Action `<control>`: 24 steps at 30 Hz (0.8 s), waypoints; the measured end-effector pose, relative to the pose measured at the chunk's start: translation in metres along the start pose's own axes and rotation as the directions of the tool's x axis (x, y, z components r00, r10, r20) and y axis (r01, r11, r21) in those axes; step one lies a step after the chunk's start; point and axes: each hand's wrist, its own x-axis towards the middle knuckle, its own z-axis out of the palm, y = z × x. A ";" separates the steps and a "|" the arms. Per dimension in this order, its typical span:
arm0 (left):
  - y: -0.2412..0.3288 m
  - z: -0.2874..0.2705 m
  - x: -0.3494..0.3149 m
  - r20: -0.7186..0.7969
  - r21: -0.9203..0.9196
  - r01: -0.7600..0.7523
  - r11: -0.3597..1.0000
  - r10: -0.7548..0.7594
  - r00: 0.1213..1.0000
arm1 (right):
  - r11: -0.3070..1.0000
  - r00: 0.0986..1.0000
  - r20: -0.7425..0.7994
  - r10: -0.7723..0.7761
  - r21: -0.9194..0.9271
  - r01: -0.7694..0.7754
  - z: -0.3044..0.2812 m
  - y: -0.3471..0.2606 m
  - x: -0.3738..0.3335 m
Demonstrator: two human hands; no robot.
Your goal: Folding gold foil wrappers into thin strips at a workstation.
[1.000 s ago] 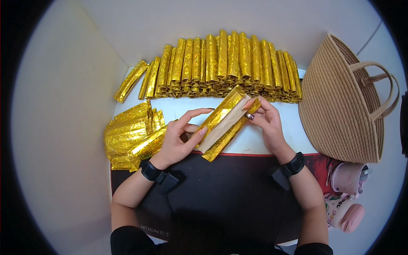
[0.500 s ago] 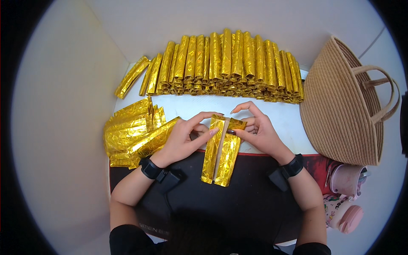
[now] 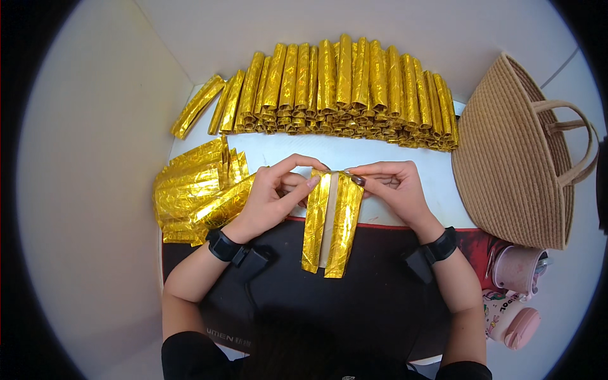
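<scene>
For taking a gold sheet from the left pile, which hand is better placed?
Probably the left hand: it is nearer the gold sheets than the right hand. Both hold a folded sheet.

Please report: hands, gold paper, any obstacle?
Left hand, right hand pinching gold paper, far end. Flaps folded inward, pale strip between. No obstacle seen; sheet pile at left.

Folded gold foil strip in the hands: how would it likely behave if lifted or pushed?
The folded gold foil strip is probably light: the left hand and right hand pinch only its far end. Its thin, creased panels suggest it would likely bend or crumple if pushed. The shiny face may be slippery.
</scene>
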 end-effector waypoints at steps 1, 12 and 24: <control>-0.004 0.000 -0.001 -0.025 -0.032 0.003 0.999 -0.004 1.000 | 1.000 1.000 0.009 -0.004 -0.012 0.004 0.000 0.000 0.000; -0.014 -0.003 0.000 -0.016 0.004 -0.089 0.996 0.089 0.996 | 0.998 0.998 0.053 -0.032 -0.043 0.035 -0.001 -0.001 0.001; -0.004 0.001 -0.002 0.100 0.050 0.000 0.999 -0.005 0.995 | 0.997 0.992 0.125 0.022 -0.077 -0.013 0.005 0.000 -0.001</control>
